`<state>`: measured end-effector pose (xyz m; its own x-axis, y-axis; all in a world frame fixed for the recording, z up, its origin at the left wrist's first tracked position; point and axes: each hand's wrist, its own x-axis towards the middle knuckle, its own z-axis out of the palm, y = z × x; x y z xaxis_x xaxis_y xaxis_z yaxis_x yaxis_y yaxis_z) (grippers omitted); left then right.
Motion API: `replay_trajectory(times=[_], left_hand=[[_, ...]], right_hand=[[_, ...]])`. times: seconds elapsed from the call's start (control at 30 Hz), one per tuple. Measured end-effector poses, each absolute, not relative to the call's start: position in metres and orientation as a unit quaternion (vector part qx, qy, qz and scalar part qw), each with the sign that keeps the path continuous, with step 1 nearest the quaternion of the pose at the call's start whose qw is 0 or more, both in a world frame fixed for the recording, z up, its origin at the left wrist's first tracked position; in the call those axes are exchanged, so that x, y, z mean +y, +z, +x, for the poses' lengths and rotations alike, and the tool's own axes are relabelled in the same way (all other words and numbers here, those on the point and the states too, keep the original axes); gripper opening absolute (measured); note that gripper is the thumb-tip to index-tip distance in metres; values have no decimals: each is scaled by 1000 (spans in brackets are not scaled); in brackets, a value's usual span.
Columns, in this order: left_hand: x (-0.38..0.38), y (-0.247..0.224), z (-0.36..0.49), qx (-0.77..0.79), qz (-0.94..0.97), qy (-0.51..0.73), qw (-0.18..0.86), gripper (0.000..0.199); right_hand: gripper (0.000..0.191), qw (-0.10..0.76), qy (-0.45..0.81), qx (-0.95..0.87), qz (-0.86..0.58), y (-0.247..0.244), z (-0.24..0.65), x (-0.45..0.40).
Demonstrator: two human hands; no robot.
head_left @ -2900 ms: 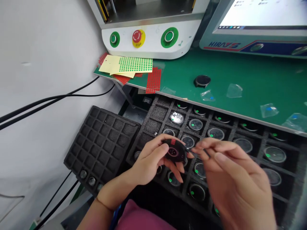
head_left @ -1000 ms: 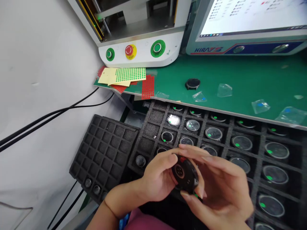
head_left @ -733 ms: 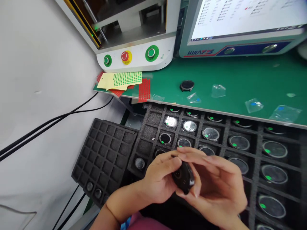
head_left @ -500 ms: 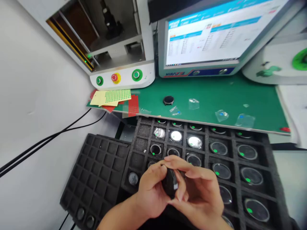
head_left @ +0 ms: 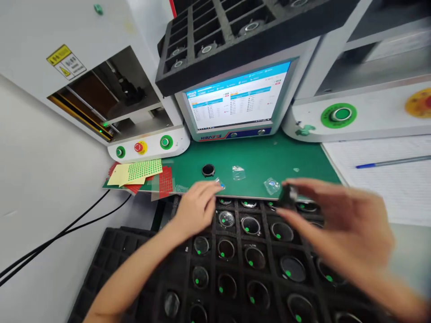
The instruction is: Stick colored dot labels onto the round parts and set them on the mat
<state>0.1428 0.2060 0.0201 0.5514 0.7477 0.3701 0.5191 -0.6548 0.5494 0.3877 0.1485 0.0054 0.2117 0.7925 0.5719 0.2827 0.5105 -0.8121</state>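
My right hand pinches a dark round watch case on edge between thumb and fingers, above the far right part of the foam tray; hand and case are blurred. My left hand reaches over the tray's far edge to the green mat, fingers stretched out and thumb apart. Its fingertips touch or nearly touch a small clear plastic film with a blue tab; whether they grip it I cannot tell. Below both hands, the black foam tray holds several round watch faces with green dots.
A watch case and clear films lie on the green mat. Sticker sheets are at left. Behind stand a monitor and button panels. A foam tray overhangs the monitor. A pen rests on paper at right.
My hands were together around the dark watch case; now they are apart. The left has gone forward to the mat, the right carries the case rightward. The view has tilted up and shifted right.
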Motion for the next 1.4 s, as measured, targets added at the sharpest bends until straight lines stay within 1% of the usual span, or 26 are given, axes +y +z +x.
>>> replay_trajectory(times=[0.03, 0.07, 0.1, 0.13, 0.2, 0.27, 0.37, 0.47, 0.57, 0.67, 0.77, 0.9, 1.03, 1.1, 1.2, 1.4], left_hand=[[233, 19, 137, 338, 902, 248, 103, 39], [257, 18, 132, 316, 928, 190, 56, 51], [279, 17, 128, 315, 940, 124, 38, 59], [297, 18, 125, 321, 945, 59, 33, 62], [321, 19, 124, 342, 936, -43, 64, 61], [331, 20, 125, 370, 921, -70, 100, 52], [335, 15, 132, 432, 896, -16, 99, 41], [339, 3, 143, 488, 869, 33, 74, 40], [345, -13, 153, 522, 846, 86, 70, 39], [349, -25, 160, 555, 818, 139, 63, 35], [349, -28, 163, 558, 809, 176, 56, 35], [350, -22, 160, 526, 818, 220, 80, 35], [349, -20, 159, 546, 791, 262, 86, 30], [341, -18, 158, 533, 803, 248, 94, 31], [334, -17, 155, 538, 810, 213, 93, 32], [339, -26, 150, 557, 808, 175, 84, 38]], right_hand=[[44, 615, 173, -610, -470, 2, 404, 174], [43, 590, 143, -621, -496, -3, 419, 200], [45, 550, 136, -638, -521, -9, 433, 225], [48, 512, 152, -655, -534, -15, 445, 249], [54, 482, 186, -660, -545, -28, 462, 289], [60, 469, 210, -657, -551, -41, 471, 314], [65, 455, 230, -652, -562, -54, 473, 331], [59, 436, 229, -660, -567, -56, 470, 333], [53, 417, 211, -681, -564, -55, 468, 333], [52, 400, 181, -704, -558, -56, 467, 334], [51, 370, 143, -721, -568, -55, 464, 335], [43, 305, 78, -731, -605, -42, 457, 332], [41, 248, 43, -768, -589, -33, 450, 327], [37, 251, 35, -763, -595, -33, 446, 321], [35, 278, 47, -750, -598, -41, 446, 322], [44, 331, 94, -748, -568, -64, 455, 334]])
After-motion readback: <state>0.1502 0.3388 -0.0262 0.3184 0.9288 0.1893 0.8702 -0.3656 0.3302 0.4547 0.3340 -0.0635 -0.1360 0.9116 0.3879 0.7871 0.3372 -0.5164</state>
